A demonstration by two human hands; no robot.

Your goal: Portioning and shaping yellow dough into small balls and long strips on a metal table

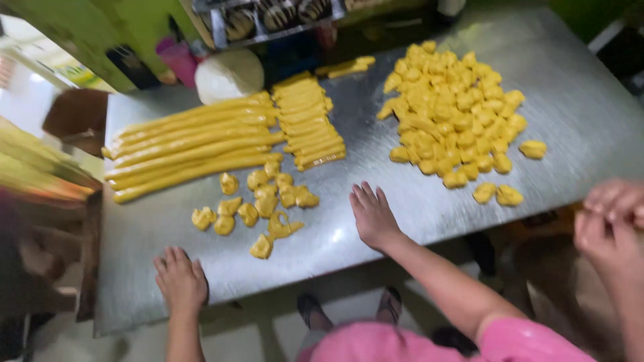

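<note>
**Beside the cut dough: both hands resting flat, holding nothing**

Left hand (181,281) and right hand (372,216) are lying spread on the steel table (429,208), grasping nothing. Yellow dough pieces (258,204) are sitting between them, just beyond the fingertips. A sideways sweep would likely be squashing or scattering pieces. Blur is obscuring a co-worker's hands (610,221), right of the right hand; their contents cannot be told.

About 7 long dough ropes (188,151), 1 white dough ball (229,75), 1 metal table (577,100).
</note>
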